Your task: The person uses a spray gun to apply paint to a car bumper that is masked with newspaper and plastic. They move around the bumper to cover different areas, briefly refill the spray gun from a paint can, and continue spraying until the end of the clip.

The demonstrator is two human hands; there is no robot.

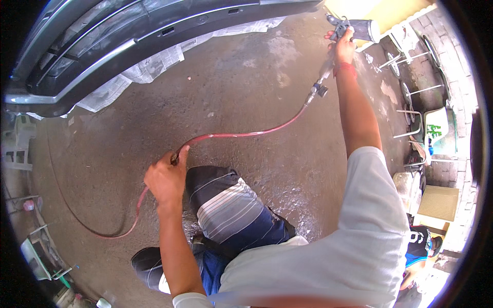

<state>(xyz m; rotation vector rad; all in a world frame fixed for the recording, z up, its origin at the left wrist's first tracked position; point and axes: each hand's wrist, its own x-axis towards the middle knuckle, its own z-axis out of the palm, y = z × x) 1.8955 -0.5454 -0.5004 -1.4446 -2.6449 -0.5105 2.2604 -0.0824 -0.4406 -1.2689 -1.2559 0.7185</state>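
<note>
At the upper right, my right hand [345, 49] is wrapped round a spray gun [339, 25] with a grey cup [365, 31] at its side. A metal fitting with a small regulator knob [322, 91] hangs below the gun's handle. From it a red air hose [241, 134] curves left to my left hand [167, 177], which is closed around it in front of my knee. Past that hand the hose drops and trails along the floor to the left. A dark grey car bumper [149, 38] spans the upper left, apart from both hands.
Newspaper sheets [146, 69] stick out under the bumper. White chairs [436, 126] and wheels [405, 95] stand along the right side beside a paved strip. Another person [418, 249] is at the lower right. White furniture [36, 259] lines the left edge; the floor is concrete [267, 179].
</note>
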